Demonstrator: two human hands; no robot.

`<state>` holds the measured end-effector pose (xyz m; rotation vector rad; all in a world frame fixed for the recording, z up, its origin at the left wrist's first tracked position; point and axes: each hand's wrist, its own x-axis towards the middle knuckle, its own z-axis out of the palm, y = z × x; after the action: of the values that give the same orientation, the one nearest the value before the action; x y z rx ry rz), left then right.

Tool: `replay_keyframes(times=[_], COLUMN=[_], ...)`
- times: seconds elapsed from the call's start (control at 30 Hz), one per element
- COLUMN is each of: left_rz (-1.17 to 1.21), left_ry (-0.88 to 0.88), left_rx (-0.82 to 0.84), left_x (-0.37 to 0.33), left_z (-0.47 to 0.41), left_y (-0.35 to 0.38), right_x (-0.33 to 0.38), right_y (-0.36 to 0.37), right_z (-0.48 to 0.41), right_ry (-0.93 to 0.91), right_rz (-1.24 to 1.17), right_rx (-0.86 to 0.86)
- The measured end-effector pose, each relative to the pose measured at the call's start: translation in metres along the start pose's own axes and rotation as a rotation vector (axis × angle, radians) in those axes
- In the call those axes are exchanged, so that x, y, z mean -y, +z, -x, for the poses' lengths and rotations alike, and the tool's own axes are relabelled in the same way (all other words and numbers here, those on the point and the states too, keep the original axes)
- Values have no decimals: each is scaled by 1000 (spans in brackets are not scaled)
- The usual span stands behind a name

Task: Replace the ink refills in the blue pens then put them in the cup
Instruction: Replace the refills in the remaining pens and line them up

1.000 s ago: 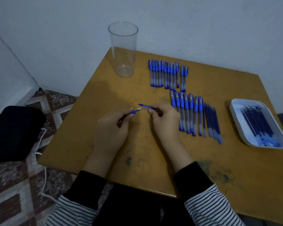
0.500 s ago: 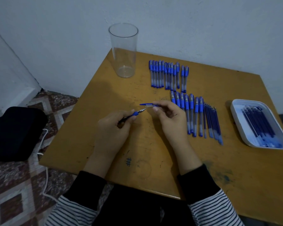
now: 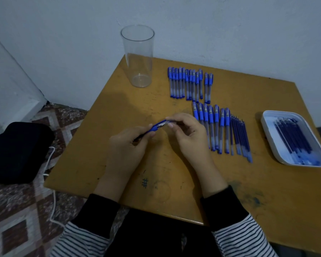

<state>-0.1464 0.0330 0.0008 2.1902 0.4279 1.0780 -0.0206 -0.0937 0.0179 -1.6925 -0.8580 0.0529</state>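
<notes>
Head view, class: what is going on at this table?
A person is working on one blue pen over the table: the left hand grips its barrel, the right hand pinches its far end. The clear cup stands empty at the far corner. Two rows of capped pens and some loose refills lie to the right, with more refills in a white tray.

Dim, bluish cast. Soft shadow across left part of worn ochre wooden table [image 3: 276, 182]. Wide-angle bending around table; mild blur.
</notes>
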Motion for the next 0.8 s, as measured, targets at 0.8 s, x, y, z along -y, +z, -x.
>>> replay_keyframes(times=[0.8], left_rz=[-1], left_ry=[29], left_rx=[-29], left_x=[-3], left_z=[-2], left_y=[-2], right_x=[8], right_y=[20], right_z=[8], right_ry=[222], right_rz=[-465], right_rx=[-21])
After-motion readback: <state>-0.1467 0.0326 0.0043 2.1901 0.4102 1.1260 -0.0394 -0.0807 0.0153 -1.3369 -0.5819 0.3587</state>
